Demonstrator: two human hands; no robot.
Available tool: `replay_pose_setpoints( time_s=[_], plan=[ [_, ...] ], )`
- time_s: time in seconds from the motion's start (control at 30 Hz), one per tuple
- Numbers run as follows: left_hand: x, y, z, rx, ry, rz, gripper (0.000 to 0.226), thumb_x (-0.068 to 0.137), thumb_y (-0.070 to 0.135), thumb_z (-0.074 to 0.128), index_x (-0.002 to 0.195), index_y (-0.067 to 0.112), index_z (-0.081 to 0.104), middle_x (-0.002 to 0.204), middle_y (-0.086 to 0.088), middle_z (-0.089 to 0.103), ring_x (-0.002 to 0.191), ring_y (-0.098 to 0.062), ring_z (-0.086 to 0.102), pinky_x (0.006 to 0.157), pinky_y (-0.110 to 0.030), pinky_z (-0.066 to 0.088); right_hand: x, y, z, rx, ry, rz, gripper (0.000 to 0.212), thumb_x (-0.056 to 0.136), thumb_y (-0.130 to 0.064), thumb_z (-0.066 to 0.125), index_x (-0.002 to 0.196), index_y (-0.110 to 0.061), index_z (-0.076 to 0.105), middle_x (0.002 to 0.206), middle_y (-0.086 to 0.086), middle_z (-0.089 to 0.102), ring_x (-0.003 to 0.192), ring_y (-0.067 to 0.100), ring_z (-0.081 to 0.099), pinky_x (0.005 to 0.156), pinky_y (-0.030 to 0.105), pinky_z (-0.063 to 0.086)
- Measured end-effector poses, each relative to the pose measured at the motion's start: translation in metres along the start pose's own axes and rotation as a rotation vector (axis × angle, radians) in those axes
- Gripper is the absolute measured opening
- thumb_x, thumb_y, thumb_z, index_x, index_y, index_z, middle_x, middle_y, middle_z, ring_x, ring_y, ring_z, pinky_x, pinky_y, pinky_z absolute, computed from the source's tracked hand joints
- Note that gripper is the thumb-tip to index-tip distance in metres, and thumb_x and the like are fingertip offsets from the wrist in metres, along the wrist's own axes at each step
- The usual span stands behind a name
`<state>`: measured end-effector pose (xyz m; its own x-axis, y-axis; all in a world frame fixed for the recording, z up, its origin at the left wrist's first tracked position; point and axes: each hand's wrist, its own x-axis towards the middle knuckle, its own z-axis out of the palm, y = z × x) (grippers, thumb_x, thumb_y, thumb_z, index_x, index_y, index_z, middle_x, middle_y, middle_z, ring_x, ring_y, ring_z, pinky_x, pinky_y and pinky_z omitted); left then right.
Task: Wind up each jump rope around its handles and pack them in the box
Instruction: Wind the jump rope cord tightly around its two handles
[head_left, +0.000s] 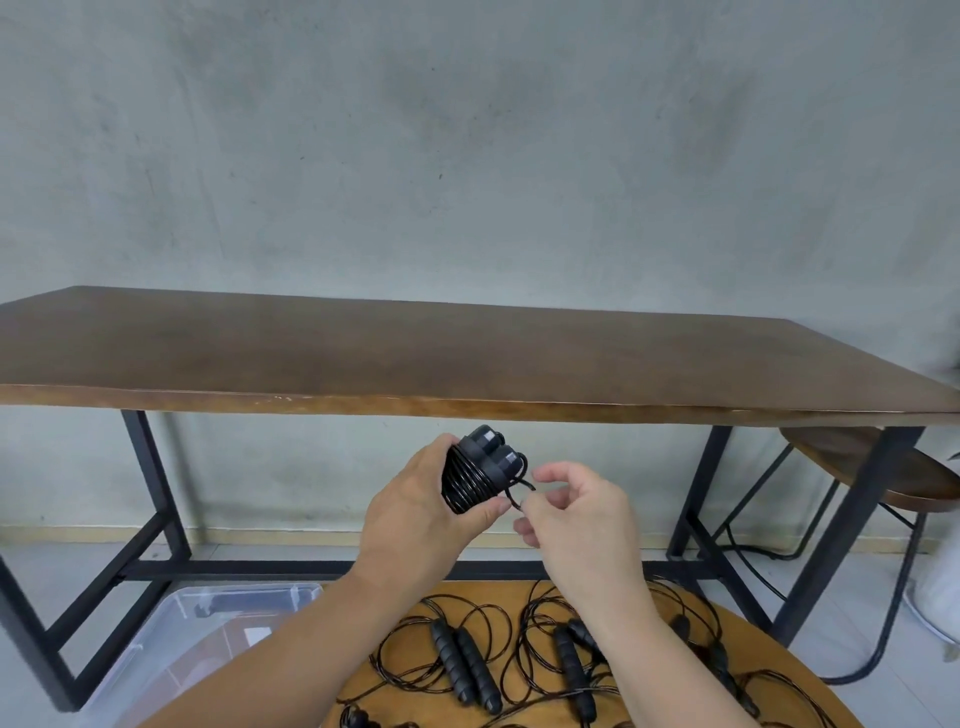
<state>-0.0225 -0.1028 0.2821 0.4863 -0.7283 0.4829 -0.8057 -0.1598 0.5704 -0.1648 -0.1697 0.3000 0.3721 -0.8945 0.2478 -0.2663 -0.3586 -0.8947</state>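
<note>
My left hand (415, 512) grips a black jump rope (480, 470) whose cord is coiled tightly round its two handles, held up in the air below the table edge. My right hand (569, 512) pinches the loose end loop of that cord just right of the bundle. Several unwound black jump ropes (467, 667) lie tangled on a round wooden table (779, 657) below my arms. A clear plastic box (171, 639) stands on the floor at the lower left.
A long dark wooden table (415, 353) on black metal legs stands ahead against a grey wall. A round wooden stool (883, 467) sits at the right, with a dark cable on the floor under it.
</note>
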Motion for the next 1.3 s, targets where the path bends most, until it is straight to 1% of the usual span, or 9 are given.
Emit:
replay_pose_setpoints(
  time_s=[0.2, 0.33, 0.63, 0.7, 0.93, 1.0, 1.13, 1.23, 1.3],
  plan=[
    [0.000, 0.000, 0.003, 0.202, -0.042, 0.026, 0.065, 0.082, 0.057, 0.067, 0.132, 0.034, 0.034, 0.120, 0.016, 0.050, 0.097, -0.008, 0.054, 0.076, -0.024, 0.050, -0.005, 0.007, 0.008, -0.017, -0.064, -0.025, 0.012, 0.090, -0.015, 0.063, 0.084, -0.025, 0.059, 0.076, -0.003, 0.061, 0.072, 0.014, 0.060, 0.063, 0.028, 0.054],
    [0.004, 0.001, 0.008, 0.173, -0.033, -0.056, 0.059, 0.084, 0.048, 0.067, 0.132, 0.031, 0.036, 0.117, 0.011, 0.051, 0.090, -0.010, 0.053, 0.070, -0.022, 0.047, -0.008, 0.007, 0.013, 0.068, -0.142, 0.049, 0.013, 0.089, -0.012, 0.062, 0.080, -0.020, 0.056, 0.070, -0.001, 0.054, 0.066, 0.016, 0.053, 0.061, 0.030, 0.049],
    [0.012, 0.006, 0.024, 0.345, -0.049, -0.046, 0.065, 0.089, 0.041, 0.065, 0.136, 0.026, 0.024, 0.120, 0.003, 0.049, 0.100, -0.017, 0.056, 0.078, -0.029, 0.053, -0.003, -0.002, 0.010, 0.371, -0.177, 0.257, 0.012, 0.092, -0.006, 0.058, 0.081, -0.011, 0.056, 0.058, 0.002, 0.053, 0.048, 0.011, 0.046, 0.060, 0.028, 0.047],
    [0.011, 0.005, 0.025, 0.286, -0.069, -0.078, 0.062, 0.087, 0.043, 0.064, 0.135, 0.027, 0.027, 0.117, 0.004, 0.050, 0.100, -0.017, 0.056, 0.077, -0.029, 0.051, -0.002, -0.002, 0.013, 0.430, -0.187, 0.275, 0.004, 0.094, -0.007, 0.058, 0.095, -0.011, 0.059, 0.067, 0.005, 0.060, 0.051, 0.010, 0.051, 0.055, 0.024, 0.049],
    [-0.001, -0.007, 0.028, -0.178, -0.294, -0.289, 0.071, 0.066, 0.043, 0.076, 0.127, 0.037, 0.041, 0.109, 0.009, 0.060, 0.096, -0.013, 0.061, 0.083, -0.036, 0.055, 0.005, 0.019, 0.019, 0.569, -0.253, 0.367, 0.044, 0.089, -0.028, 0.070, 0.128, -0.027, 0.048, 0.062, -0.001, 0.057, 0.059, 0.012, 0.053, 0.069, 0.029, 0.049],
    [-0.001, -0.008, 0.024, -0.311, -0.339, -0.341, 0.065, 0.067, 0.034, 0.079, 0.123, 0.036, 0.046, 0.104, 0.007, 0.063, 0.091, -0.013, 0.063, 0.080, -0.034, 0.056, 0.006, 0.025, 0.021, 0.663, -0.265, 0.421, 0.041, 0.088, -0.023, 0.071, 0.124, -0.021, 0.051, 0.065, -0.001, 0.055, 0.060, 0.012, 0.051, 0.069, 0.031, 0.046],
    [-0.009, -0.012, 0.015, -0.509, -0.399, -0.490, 0.061, 0.074, 0.023, 0.079, 0.127, 0.029, 0.049, 0.102, 0.002, 0.066, 0.089, -0.015, 0.064, 0.074, -0.029, 0.054, -0.002, 0.036, 0.032, 0.602, -0.344, 0.468, 0.006, 0.090, -0.018, 0.068, 0.092, -0.013, 0.068, 0.076, -0.002, 0.059, 0.076, 0.014, 0.052, 0.070, 0.030, 0.043],
    [-0.016, -0.017, 0.014, -0.596, -0.458, -0.593, 0.072, 0.065, 0.022, 0.072, 0.132, 0.027, 0.047, 0.105, -0.006, 0.066, 0.093, -0.023, 0.066, 0.081, -0.039, 0.057, -0.008, 0.045, 0.043, 0.580, -0.389, 0.518, 0.015, 0.092, -0.022, 0.067, 0.097, -0.008, 0.071, 0.073, -0.003, 0.068, 0.080, 0.017, 0.059, 0.076, 0.033, 0.046],
    [-0.019, -0.022, 0.014, -0.676, -0.480, -0.641, 0.068, 0.073, 0.014, 0.067, 0.136, 0.026, 0.044, 0.105, -0.012, 0.065, 0.090, -0.026, 0.065, 0.074, -0.037, 0.056, -0.011, 0.052, 0.048, 0.571, -0.359, 0.519, 0.021, 0.092, -0.021, 0.067, 0.103, -0.004, 0.071, 0.087, 0.008, 0.071, 0.086, 0.021, 0.061, 0.083, 0.037, 0.050]
  ],
)
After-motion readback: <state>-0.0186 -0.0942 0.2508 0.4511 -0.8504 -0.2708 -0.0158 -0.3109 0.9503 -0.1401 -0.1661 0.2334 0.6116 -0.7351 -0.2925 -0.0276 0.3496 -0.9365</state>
